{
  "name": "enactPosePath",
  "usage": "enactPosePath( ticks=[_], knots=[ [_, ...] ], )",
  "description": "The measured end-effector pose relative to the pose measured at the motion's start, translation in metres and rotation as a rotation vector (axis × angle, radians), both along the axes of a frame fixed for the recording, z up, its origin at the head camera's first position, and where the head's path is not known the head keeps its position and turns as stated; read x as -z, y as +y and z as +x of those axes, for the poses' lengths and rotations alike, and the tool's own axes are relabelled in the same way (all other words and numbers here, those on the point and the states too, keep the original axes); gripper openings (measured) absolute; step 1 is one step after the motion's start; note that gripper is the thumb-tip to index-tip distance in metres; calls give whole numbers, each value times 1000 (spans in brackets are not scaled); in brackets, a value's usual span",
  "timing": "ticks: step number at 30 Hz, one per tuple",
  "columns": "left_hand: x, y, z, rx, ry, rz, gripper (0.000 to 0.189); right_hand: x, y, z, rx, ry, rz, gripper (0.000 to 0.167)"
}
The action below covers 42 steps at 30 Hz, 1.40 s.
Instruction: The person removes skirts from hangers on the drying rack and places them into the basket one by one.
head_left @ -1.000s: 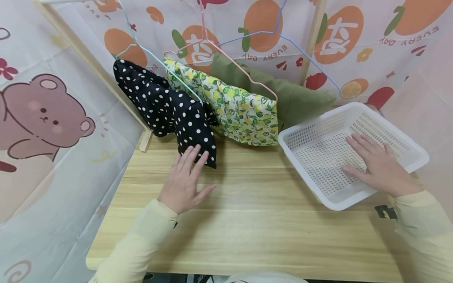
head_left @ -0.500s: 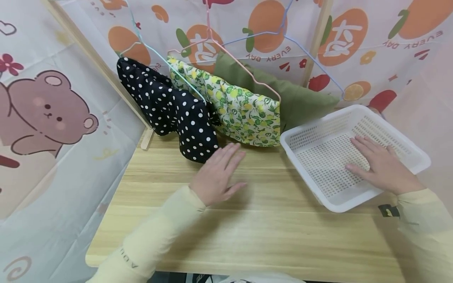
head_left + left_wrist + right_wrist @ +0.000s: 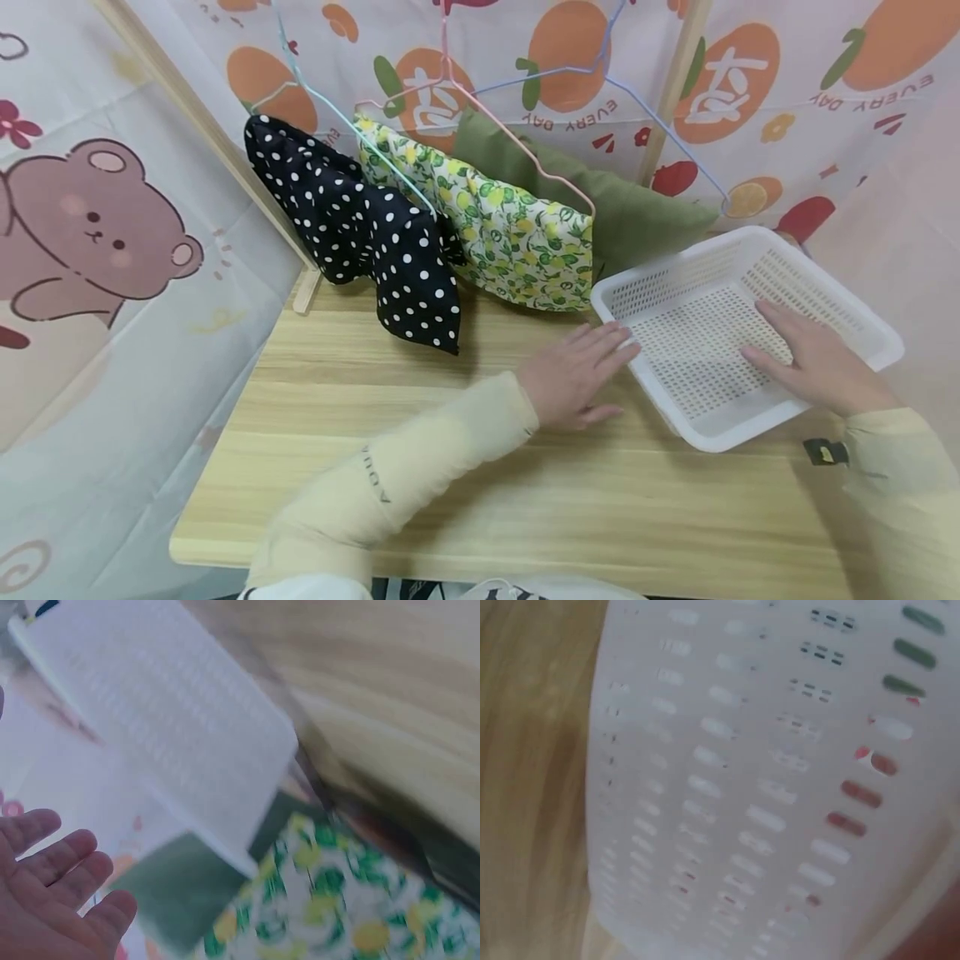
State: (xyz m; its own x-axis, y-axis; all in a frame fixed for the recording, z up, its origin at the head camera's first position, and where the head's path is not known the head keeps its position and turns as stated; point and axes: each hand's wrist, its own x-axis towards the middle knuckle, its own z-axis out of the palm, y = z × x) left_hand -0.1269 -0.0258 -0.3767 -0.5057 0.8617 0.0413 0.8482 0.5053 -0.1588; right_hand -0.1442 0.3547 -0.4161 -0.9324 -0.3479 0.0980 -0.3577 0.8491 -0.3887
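Note:
A white perforated plastic basket point(image 3: 705, 417) lies at the right of the wooden table. My left hand point(image 3: 573, 379) reaches toward its left rim with fingers extended; in the head view its fingertips overlap the rim, but contact cannot be told. In the left wrist view the same hand point(image 3: 56, 892) shows spread fingers and holds nothing. My right hand point(image 3: 825, 367) is over the basket's right part, thumb and fingers straight; whether it touches the basket is unclear. The right wrist view is filled by the slotted basket wall point(image 3: 705, 795), close up and blurred.
Behind hang a black polka-dot cloth garment point(image 3: 412, 267) on a light-blue hanger, a lemon-print one point(image 3: 517, 242) on a pink hanger, and a green one point(image 3: 630, 208) by a blue hanger. A wooden rack post point(image 3: 671, 83) stands behind. The wooden table point(image 3: 480, 500) spans the front.
My left hand has moved right, from the polka-dot garment across the table to the basket's left rim. My right hand stays over the basket, shifting only slightly.

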Motion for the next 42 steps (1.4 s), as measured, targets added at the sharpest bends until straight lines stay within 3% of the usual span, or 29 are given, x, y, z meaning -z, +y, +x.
enactPosePath(
  ticks=[5,9,14,19,26,35,42],
  knots=[
    [15,27,3,25,-29,-57,85,3,7,2,41,-74,-10,75],
    [21,39,3,-6,-79,-103,84,1,7,5,69,-130,18,68],
    [22,43,0,-46,-119,-156,82,1,3,7,77,-134,47,63],
    [21,40,-2,-49,-131,-146,78,2,1,8,87,-131,75,59],
    [18,30,0,-50,-148,-103,73,0,-2,12,32,-105,115,48],
    [19,8,6,-31,-105,-50,68,5,-13,20,-43,26,79,23],
    [19,0,15,-43,-83,-51,69,4,-16,24,-42,7,63,24]
  ],
)
